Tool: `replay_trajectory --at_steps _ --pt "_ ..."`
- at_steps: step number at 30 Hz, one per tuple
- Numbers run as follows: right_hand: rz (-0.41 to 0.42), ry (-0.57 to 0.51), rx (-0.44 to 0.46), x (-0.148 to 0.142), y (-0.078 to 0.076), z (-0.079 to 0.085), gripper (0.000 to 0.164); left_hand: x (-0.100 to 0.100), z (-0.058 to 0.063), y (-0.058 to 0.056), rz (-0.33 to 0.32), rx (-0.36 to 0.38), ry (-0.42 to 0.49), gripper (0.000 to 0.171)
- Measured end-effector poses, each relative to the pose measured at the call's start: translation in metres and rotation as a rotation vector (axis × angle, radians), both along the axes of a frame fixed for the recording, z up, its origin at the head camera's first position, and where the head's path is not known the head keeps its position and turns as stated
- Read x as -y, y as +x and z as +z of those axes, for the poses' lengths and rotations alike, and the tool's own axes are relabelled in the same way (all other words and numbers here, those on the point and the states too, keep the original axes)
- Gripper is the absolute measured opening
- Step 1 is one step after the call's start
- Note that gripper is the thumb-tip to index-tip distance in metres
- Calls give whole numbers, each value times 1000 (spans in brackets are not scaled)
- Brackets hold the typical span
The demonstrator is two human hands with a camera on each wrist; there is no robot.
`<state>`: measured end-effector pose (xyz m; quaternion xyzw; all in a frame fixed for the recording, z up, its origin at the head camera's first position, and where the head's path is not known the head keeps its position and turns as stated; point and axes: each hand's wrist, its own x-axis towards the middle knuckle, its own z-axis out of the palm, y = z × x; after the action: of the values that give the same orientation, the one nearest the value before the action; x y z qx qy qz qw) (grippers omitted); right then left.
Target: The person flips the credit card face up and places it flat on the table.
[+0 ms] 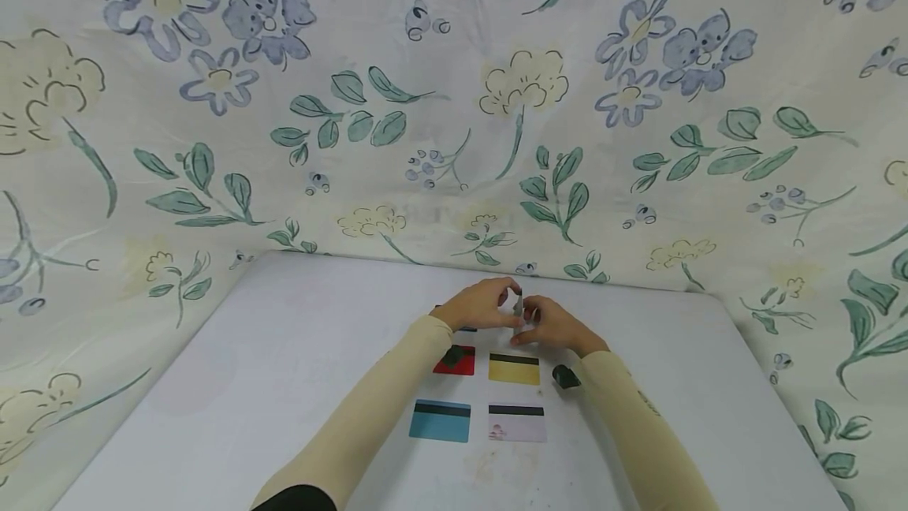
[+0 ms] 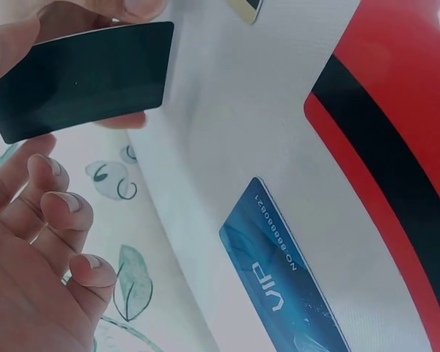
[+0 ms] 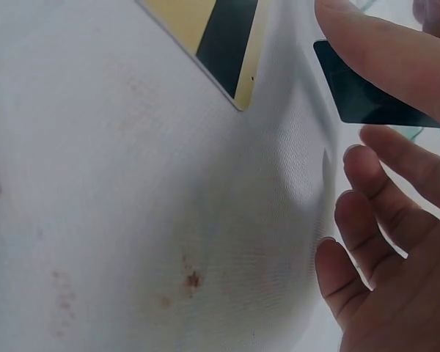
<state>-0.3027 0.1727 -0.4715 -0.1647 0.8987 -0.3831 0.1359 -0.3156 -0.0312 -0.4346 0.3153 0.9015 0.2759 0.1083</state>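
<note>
Both hands hold one dark green card upright near the far part of the white table. My left hand pinches one end with the thumb, its other fingers spread loosely below the card in the left wrist view. From the opposite side my right hand pinches it, thumb across the card's face. Seen in the head view, the card is edge-on between the fingertips. A blue card with VIP lettering lies on the table by the left hand, mostly hidden by it in the head view.
A red card and a gold card lie in front of the hands. Nearer are a light blue card and a lilac card. A small dark object shows beside the right wrist. Floral cloth rises behind the table.
</note>
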Motion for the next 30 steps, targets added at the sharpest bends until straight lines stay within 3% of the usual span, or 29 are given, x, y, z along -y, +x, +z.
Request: replay_trajectory --at_steps 6,13,20,30 --pt "1 5 -10 -1 0 -1 45 1 0 1 -18 1 22 59" --pt "-13 43 -36 -4 2 -1 65 3 -1 1 -5 18 11 64" --pt "18 53 -63 -8 -2 1 62 6 0 0 21 0 3 64" --pt "-24 67 -52 -11 -1 5 63 13 -2 -3 45 20 34 66"
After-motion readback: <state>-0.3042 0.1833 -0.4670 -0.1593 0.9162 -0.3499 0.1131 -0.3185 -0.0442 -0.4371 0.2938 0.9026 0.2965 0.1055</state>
